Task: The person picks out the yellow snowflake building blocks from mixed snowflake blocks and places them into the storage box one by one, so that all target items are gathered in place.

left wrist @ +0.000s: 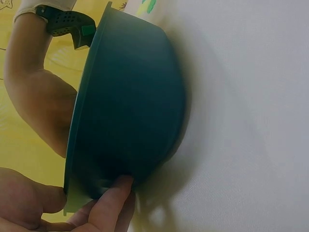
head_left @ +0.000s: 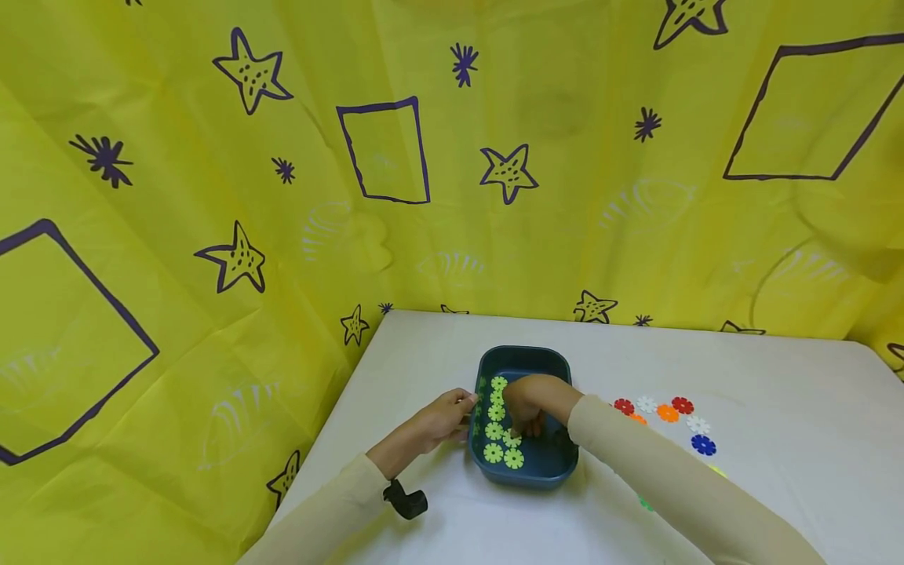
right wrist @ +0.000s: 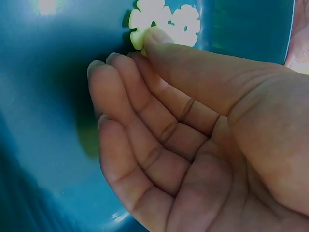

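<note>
A dark teal tub [head_left: 540, 469] stands on the white table. Along its left side, yellow-green flower-shaped discs [head_left: 493, 453] lie in a rough two-column arrangement. My left hand [head_left: 443, 416] grips the tub's left wall; in the left wrist view its thumb is at the rim and its fingers [left wrist: 113, 205] lie against the outside. My right hand [head_left: 533, 400] is down inside the tub. Seen from the right wrist, the thumb and index finger pinch a yellow-green flower disc [right wrist: 147, 19] low at the tub floor, beside another disc [right wrist: 186, 25]. The other fingers are curled.
Right of the tub lie loose flower discs: red [head_left: 682, 405], white [head_left: 698, 424], orange [head_left: 667, 413] and blue [head_left: 703, 444]. A green disc [head_left: 646, 503] is partly hidden by the right sleeve. A yellow patterned curtain [head_left: 508, 251] hangs behind and left of the table.
</note>
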{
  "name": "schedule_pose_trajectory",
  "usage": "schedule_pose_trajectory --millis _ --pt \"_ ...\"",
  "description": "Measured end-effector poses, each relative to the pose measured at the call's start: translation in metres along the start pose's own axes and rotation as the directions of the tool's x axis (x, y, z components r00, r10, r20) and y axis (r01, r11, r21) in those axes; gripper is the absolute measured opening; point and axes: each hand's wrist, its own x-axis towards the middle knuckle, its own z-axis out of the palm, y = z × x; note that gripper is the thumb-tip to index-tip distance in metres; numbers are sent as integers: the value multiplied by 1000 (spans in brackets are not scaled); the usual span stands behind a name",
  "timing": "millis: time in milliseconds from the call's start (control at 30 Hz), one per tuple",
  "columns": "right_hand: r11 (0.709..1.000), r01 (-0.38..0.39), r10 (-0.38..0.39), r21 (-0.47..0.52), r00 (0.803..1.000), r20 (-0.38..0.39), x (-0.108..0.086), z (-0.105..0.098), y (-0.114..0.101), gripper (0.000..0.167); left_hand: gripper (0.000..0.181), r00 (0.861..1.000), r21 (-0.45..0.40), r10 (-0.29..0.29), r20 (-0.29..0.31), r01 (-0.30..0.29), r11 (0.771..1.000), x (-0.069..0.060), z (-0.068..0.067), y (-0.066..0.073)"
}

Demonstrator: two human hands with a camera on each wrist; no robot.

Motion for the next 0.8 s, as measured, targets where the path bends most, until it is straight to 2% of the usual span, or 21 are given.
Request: schedule_pose_trajectory --millis 300,433,633,800 --pt "1000 -18 18 -11 1000 -12 -4 2 -2 30 30 1000 -5 2 1 -2 1000 0 1 1" --pt "1000 -2 2 6 1000 -13 -7 -1 2 29 30 1000 -7 2 6 -2 1000 0 1 1" --pt "994 99 -100 -36 994 -34 -23 -21 13 28 33 1000 6 0 -1 0 1000 2 0 -1" --pt "982 170 -176 -87 982 -72 -45 -41 32 29 34 1000 12 -4 -9 4 1000 4 -1 -2"
